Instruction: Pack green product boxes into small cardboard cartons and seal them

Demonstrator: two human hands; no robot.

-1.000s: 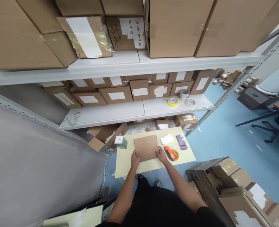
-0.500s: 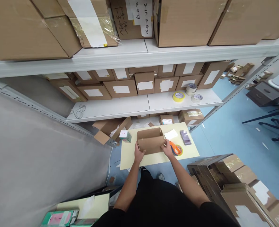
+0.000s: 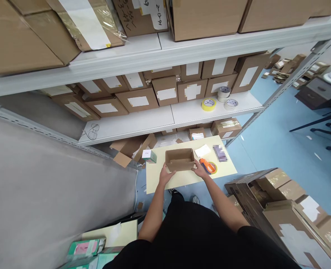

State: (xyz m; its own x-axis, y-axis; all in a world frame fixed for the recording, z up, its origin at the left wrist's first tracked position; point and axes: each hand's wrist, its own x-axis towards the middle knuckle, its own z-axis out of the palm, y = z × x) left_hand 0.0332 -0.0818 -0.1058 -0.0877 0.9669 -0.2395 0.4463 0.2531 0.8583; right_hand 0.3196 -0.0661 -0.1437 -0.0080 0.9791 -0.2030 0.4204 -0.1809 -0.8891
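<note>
An open-topped cardboard box [image 3: 179, 165] stands on the pale yellow table [image 3: 165, 184], its inside showing bare brown walls. My left hand [image 3: 166, 175] grips its near left corner, thumb lying along the front. At the near right corner, my right hand [image 3: 200, 170] holds the box in the same way. Just right of that hand lies an orange tape dispenser [image 3: 206, 164], beside a roll of yellow tape [image 3: 214, 167]. A small white-and-green box [image 3: 149, 156] is left of the cardboard box. White paper [image 3: 202, 150] and a blurred purple item [image 3: 219, 153] lie to the right.
Shelving [image 3: 132, 126] rises behind the table, holding labelled cartons [image 3: 139, 100], a yellow tape roll [image 3: 208, 105] and white tape rolls [image 3: 231, 104]. An open carton [image 3: 123, 158] sits at the table's left. Stacked cartons [image 3: 291, 213] stand at right, a grey wall [image 3: 56, 179] at left.
The box's tall front panel no longer stands up toward me; its front looks lower and more of the inside shows. Both hands remain at its near corners. The camera view has shifted slightly.
</note>
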